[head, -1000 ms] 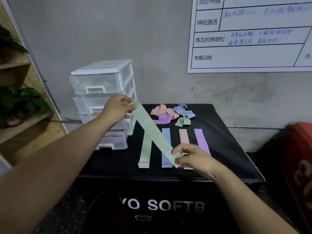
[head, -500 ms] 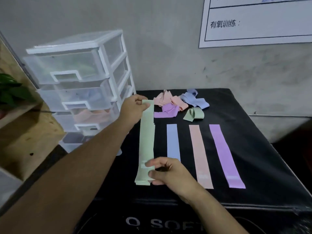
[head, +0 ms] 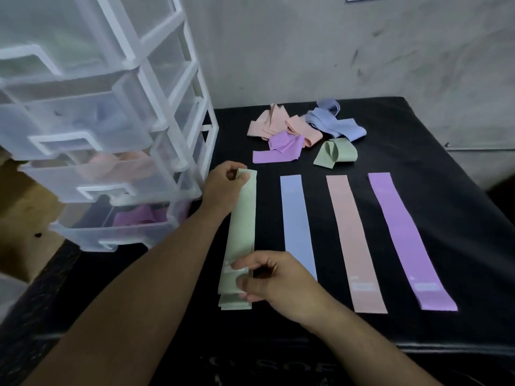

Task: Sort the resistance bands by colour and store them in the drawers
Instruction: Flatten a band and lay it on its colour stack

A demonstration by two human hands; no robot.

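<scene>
Four bands lie side by side on the surface, running from near its front edge toward the back: leftmost band, second band, third band, rightmost band. Behind them, near the back edge, sits a heap of bands. A drawer unit stands at the left edge, just beside the leftmost band, whose far end the left hand pinches and whose near end the right hand pinches.

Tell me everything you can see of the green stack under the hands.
The green stack is several pale green, flat, rubbery-looking strips layered lengthwise on the black table, left of the blue band. The left hand pinches its far end, the right hand its near end, where lower layers' edges peek out.
</scene>
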